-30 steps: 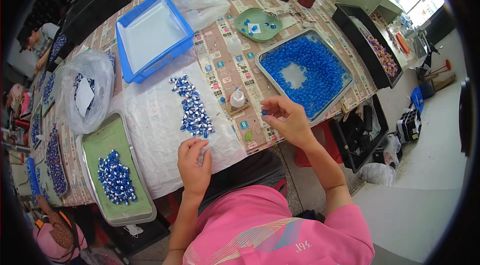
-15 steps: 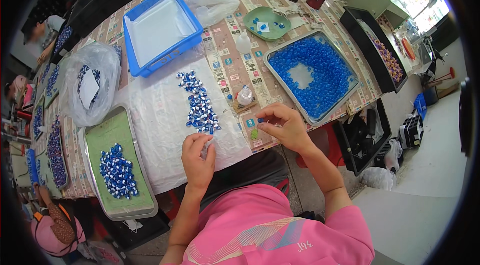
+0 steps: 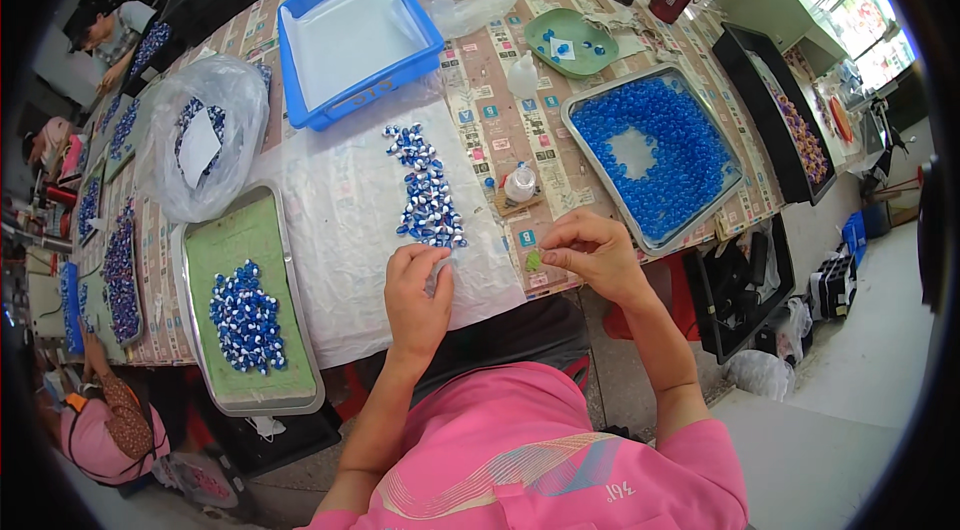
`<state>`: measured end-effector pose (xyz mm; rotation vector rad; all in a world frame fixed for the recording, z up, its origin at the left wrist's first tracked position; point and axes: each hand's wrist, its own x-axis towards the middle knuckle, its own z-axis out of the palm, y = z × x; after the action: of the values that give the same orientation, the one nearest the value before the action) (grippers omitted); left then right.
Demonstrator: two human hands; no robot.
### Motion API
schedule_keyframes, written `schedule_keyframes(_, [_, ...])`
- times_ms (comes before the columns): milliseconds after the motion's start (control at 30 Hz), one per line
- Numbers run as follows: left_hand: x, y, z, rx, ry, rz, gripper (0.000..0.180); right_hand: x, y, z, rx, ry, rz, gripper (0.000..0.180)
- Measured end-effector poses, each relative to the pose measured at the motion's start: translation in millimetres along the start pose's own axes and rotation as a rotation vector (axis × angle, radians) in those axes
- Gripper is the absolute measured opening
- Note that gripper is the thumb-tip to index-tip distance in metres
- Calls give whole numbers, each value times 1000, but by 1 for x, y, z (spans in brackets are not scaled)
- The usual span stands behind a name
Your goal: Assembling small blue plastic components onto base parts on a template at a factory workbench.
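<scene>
Presently, two bare hands are held low over a patterned tabletop (image 3: 502, 112) with many blue beads

At left, blue-and-white beads (image 3: 247, 320) lie in a green-lined tray (image 3: 218, 248); next, a long bead heap (image 3: 428, 195) lies on white paper (image 3: 340, 260), the left hand (image 3: 416, 305) just beside its near end, grip curled, contents I cannot tell; then the right hand (image 3: 600, 260), its grip almost closed, contents also unclear; rightmost, clear blue beads (image 3: 690, 165) in a metal tray (image 3: 632, 152)
</scene>
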<state>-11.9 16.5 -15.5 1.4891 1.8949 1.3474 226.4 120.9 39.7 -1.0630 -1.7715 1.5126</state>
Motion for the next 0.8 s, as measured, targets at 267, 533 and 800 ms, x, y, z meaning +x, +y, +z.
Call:
schedule_keyframes(267, [20, 5, 16, 141, 27, 161, 19, -1, -13, -2, 13, -13, 73, 16])
schedule_keyframes(533, [28, 14, 24, 245, -24, 347, 12, -4, -10, -12, 190, 1, 152, 23])
schedule_keyframes(800, [23, 13, 22, 242, -34, 325, 12, -1, -9, -8, 197, 3, 111, 19])
